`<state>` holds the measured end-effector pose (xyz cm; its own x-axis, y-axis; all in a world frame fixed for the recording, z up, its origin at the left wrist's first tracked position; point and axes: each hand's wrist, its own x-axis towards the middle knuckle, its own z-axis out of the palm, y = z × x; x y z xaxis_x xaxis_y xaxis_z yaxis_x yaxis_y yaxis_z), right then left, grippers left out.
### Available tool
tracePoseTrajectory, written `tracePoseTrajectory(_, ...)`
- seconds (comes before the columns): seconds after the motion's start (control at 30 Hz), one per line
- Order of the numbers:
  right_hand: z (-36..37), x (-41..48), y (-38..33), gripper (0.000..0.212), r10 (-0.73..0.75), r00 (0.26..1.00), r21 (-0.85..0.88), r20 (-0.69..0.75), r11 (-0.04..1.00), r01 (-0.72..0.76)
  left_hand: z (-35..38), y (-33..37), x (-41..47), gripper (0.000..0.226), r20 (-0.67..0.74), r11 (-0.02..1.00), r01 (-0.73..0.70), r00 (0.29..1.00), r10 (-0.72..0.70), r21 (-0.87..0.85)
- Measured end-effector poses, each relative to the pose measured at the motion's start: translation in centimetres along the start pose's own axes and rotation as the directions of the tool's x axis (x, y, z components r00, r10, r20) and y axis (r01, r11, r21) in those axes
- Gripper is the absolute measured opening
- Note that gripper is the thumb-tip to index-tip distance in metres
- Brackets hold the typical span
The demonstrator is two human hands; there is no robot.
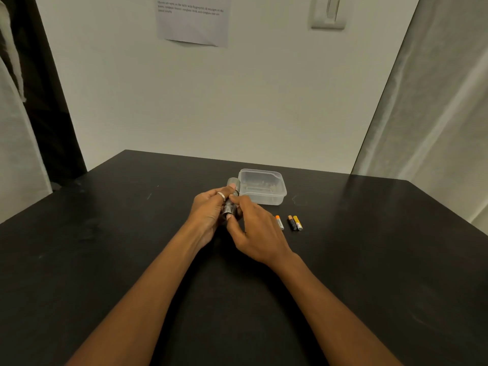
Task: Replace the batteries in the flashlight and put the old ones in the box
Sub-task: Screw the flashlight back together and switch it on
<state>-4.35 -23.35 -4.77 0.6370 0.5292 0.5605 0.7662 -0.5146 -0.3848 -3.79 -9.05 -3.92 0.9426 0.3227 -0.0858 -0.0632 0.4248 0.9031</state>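
While both forearms reach out over the dark worktop [132, 233], all the action sits at the flashlight [230, 207], held up just above the surface between two hands. The left hand [208, 212] wraps the barrel from its left side, fingers [224, 196] curled snug round the metal, a ring on one of them. The right hand [253, 233] comes in from the flashlight's right and pinches its near end, thumb and fingertips closed tight on it, nothing loose. That looks like a grip for twisting a cap, though whether it is coming off or going on, I can't tell.

So where are we? Just right of the flashlight three batteries [292, 222] lie side by side on the worktop, and none is in hand. New or spent, the view doesn't say. My read is that we're early: the swap looks undone and the old cells have not been boxed.

Just beyond the flashlight, touching or nearly touching its head, sits the clear box [274, 200], lid off; its contents are too faint to make out. Further back, a sheet of paper [192, 19] and a wall switch [328, 11] hang on the wall.
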Motion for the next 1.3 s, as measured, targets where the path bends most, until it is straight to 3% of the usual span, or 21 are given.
tracePoseTrajectory(0.73,0.4,-0.1,0.5,0.038,-0.022,1.0,-0.015,-0.014,1.0,0.021,0.1,-0.1,0.1,0.022,-0.006,1.0,-0.016,1.0,0.016,0.026)
tracePoseTrajectory(0.87,0.3,-0.2,0.5,0.05,-0.025,0.999,-0.008,-0.042,1.0,0.025,0.0,-0.1,0.1,0.023,-0.035,0.999,-0.032,0.999,0.034,0.041)
tracePoseTrajectory(1.03,0.5,0.1,0.5,0.066,-0.057,0.995,-0.166,-0.082,0.985,0.043,0.0,-0.3,0.0,0.029,-0.016,0.996,-0.048,0.999,0.05,0.073)
tracePoseTrajectory(1.2,0.6,0.2,0.4,0.045,-0.125,0.962,-0.247,-0.242,0.967,0.064,0.5,0.2,-0.7,0.027,0.034,0.996,-0.058,0.998,0.056,0.061)
tracePoseTrajectory(1.3,-0.3,0.7,0.7,0.025,0.049,0.933,0.014,-0.356,0.999,-0.047,0.4,0.6,-1.0,0.047,0.064,1.0,-0.016,0.998,0.015,0.024)
